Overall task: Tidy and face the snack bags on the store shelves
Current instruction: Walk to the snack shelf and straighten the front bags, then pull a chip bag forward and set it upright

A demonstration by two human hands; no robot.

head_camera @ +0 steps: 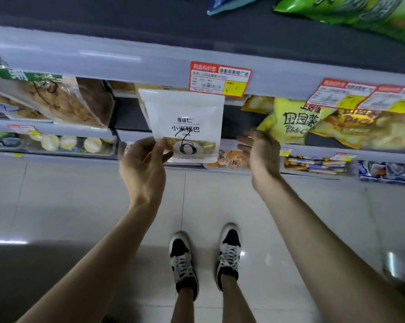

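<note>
A white snack bag (185, 115) with black lettering and a clear window near its bottom stands upright in front of the middle shelf. My left hand (143, 164) pinches its lower left corner between thumb and fingers. My right hand (262, 152) hovers just right of the bag with relaxed fingers, holding nothing and not touching it. Yellow potato chip bags (292, 122) lie tilted on the same shelf to the right.
Clear bags of brown snacks (64, 101) fill the shelf on the left. Green bags (360, 12) lie on the top shelf. Red and yellow price tags (220, 78) hang on the shelf rail (103, 57). Small packets (313, 164) sit on the lower shelf. Tiled floor (80, 206) lies below.
</note>
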